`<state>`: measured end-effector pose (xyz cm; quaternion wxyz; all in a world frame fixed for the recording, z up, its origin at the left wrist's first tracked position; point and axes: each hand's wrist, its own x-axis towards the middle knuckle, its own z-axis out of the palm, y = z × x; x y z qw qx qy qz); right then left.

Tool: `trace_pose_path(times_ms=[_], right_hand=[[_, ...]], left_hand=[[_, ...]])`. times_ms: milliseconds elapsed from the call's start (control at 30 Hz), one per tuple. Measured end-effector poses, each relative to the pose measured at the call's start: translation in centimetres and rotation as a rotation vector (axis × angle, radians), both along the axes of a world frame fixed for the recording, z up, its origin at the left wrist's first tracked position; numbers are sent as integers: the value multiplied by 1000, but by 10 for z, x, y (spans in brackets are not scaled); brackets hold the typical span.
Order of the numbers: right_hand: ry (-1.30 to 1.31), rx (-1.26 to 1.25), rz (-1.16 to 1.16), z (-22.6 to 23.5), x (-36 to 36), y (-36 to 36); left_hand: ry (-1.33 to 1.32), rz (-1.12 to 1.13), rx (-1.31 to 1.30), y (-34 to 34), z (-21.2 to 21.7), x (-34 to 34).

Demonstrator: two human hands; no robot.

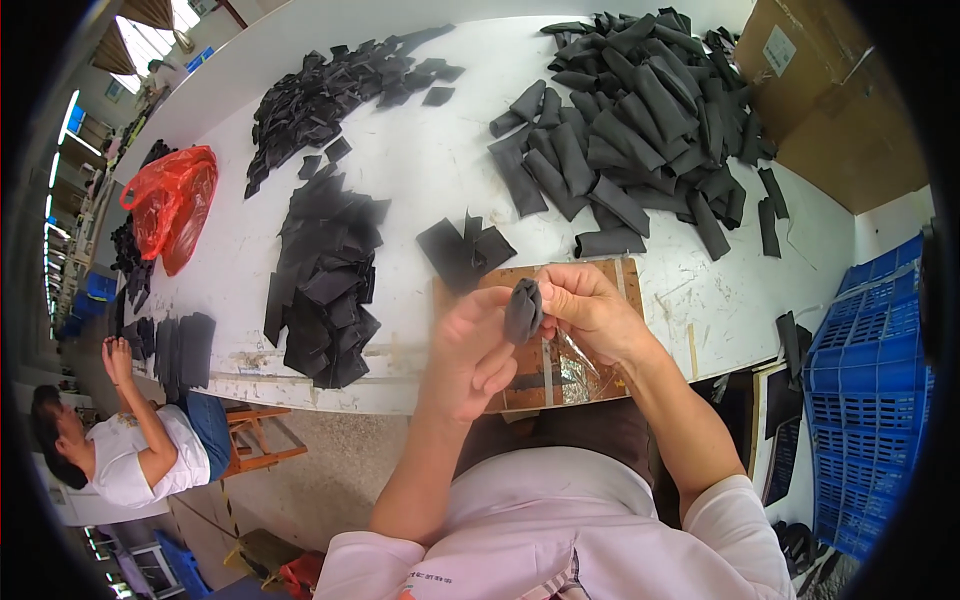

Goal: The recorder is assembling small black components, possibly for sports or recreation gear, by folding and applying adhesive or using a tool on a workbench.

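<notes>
Between my two hands is a small folded piece of dark grey fabric [522, 312], with its layered end facing up. My left hand [470, 345] closes on its left side, slightly blurred, with the lower fingers curled. From the right, my right hand [592, 308] pinches its edge between thumb and fingers. Below them lies a brown wooden board [620, 285] at the table's front edge. Just beyond the board rests a small group of flat dark fabric pieces [462, 250]. A strip of clear, shiny material [575, 355] lies on the board under my right hand.
Rolled dark fabric pieces [630, 120] are heaped at the back right, beside a cardboard box [840, 110]. Flat dark pieces form piles at the left [325, 280] and back left [310, 95]. Blue crates [870, 400] stand at right. A co-worker [150, 440] sits at left near a red plastic bag [175, 205].
</notes>
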<state>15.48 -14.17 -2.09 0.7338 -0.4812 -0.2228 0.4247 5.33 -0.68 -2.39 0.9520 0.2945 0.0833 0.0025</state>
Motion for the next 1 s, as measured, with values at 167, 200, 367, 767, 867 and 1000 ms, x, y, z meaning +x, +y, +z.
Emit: trace_pose_path(times_ms=[167,200,367,767,867,1000], right_hand=[[-111,-52,-140,3,2,-1],[-198,-147,-172,10,0,-2],[-1005,-151,-357,57,-10,-9],[-1448,-513,-256,35,-15,-9],[-1391,-332,-394,44,-17,-10],[-1207,-258,-347,0,-12,-8]], left_hand=[[-293,370,953,-7,27,8],[-338,322,1107,0,30,8],[-353,488,793,-16,47,4],[-223,274,386,-18,40,18],[-445,163,724,-10,43,21],[-296,174,907,-17,37,29]])
